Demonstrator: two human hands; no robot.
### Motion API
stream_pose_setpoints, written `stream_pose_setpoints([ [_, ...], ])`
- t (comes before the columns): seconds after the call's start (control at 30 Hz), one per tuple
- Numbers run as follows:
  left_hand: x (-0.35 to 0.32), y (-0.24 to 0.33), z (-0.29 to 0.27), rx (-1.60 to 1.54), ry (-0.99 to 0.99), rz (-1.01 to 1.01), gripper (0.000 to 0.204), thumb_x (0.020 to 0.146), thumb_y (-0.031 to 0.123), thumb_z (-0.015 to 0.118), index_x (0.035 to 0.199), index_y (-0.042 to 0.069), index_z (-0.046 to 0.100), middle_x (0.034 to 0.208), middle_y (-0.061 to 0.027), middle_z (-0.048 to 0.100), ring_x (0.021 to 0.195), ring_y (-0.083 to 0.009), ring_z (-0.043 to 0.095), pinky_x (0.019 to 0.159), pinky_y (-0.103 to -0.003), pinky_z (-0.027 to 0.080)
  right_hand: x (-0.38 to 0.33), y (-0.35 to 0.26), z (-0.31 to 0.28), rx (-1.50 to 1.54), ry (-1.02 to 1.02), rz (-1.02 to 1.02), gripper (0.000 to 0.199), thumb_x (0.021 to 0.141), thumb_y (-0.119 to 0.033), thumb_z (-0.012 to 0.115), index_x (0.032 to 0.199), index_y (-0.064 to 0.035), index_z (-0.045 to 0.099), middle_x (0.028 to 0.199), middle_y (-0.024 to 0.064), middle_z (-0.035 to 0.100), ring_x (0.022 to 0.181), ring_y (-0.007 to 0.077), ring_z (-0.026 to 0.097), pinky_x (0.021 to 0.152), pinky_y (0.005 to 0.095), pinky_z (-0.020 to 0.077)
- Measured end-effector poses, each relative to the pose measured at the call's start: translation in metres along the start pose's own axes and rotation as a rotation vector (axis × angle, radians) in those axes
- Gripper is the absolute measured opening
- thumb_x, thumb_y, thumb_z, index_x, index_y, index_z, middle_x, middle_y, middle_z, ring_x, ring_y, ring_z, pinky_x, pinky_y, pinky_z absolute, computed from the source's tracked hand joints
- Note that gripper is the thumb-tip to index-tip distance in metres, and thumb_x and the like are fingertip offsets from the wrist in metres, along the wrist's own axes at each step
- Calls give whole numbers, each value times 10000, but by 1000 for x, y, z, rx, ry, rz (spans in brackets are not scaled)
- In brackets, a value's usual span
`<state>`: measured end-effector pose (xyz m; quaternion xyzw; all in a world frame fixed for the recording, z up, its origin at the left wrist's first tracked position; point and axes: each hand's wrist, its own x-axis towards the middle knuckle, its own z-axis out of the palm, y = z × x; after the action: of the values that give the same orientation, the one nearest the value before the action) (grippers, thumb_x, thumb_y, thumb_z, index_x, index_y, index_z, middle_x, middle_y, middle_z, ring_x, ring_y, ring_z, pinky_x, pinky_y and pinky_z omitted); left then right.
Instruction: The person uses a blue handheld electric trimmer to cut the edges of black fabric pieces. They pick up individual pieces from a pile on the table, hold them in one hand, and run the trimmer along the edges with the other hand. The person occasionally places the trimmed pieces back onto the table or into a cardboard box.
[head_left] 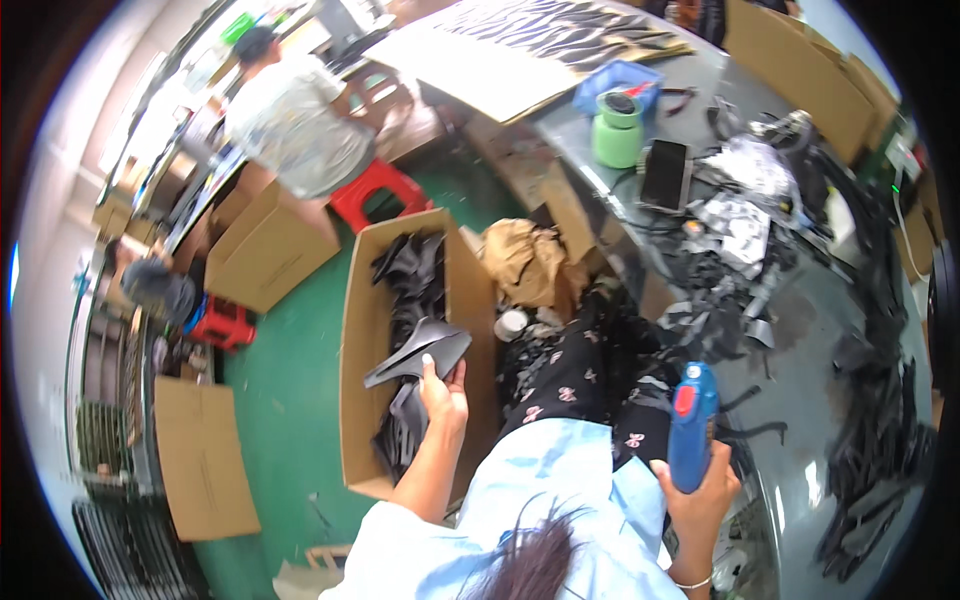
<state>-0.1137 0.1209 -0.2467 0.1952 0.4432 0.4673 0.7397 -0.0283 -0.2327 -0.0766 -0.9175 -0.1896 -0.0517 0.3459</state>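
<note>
My left hand [446,395] is closed on a dark grey moulded part [428,350], smooth, with a wide end and a pointed end. Its thumb lies on top of the part. Below is a tall, open cardboard box [362,300], in which several similar black parts [412,270] are piled. On the other side, my right hand [702,492] grips a blue handheld tool [690,440] with a red button near its top. The tool stands upright beside my leg, near the table edge. Its exact kind cannot be made out.
To my right, a grey metal table [790,390] carries black scraps [715,310], a phone [665,176], a green jar [617,130] and a blue bin [610,85]. Crumpled brown paper [525,262] lies beside the box. A person [298,120] sits on a red stool [378,192] ahead left.
</note>
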Motion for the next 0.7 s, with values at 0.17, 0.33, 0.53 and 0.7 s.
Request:
stream_pose_setpoints([
  [0.17,48,-22,-122,-232,256,-18,588,924,457,486,1203,-46,365,1110,-218,555,896,-341,636,757,-397,578,-3,1,3,-37,-56,20,587,590,-250,836,991,-12,480,738,182,571,679,392,574,624,437,428],
  [0.33,36,-62,-154,21,470,-270,415,951,375,449,1061,-25,436,1021,-202,587,869,-314,639,691,-366,577,-4,6,2,-23,-91,84,594,588,-257,837,999,-18,481,756,185,575,691,397,575,634,441,425],
  [0.53,-13,-72,-84,519,57,-378,190,924,210,505,984,32,538,862,-110,621,732,-204,623,568,-266,509,-6,10,2,-26,-109,109,598,597,-286,833,1007,-26,485,770,190,585,695,402,579,636,447,428],
  [0.7,-19,-67,-50,804,-162,-95,183,916,210,529,946,33,565,767,-90,631,617,-150,603,545,-258,495,-4,11,4,-6,-53,75,539,614,-314,835,947,-44,508,701,153,600,644,358,614,592,405,464],
])
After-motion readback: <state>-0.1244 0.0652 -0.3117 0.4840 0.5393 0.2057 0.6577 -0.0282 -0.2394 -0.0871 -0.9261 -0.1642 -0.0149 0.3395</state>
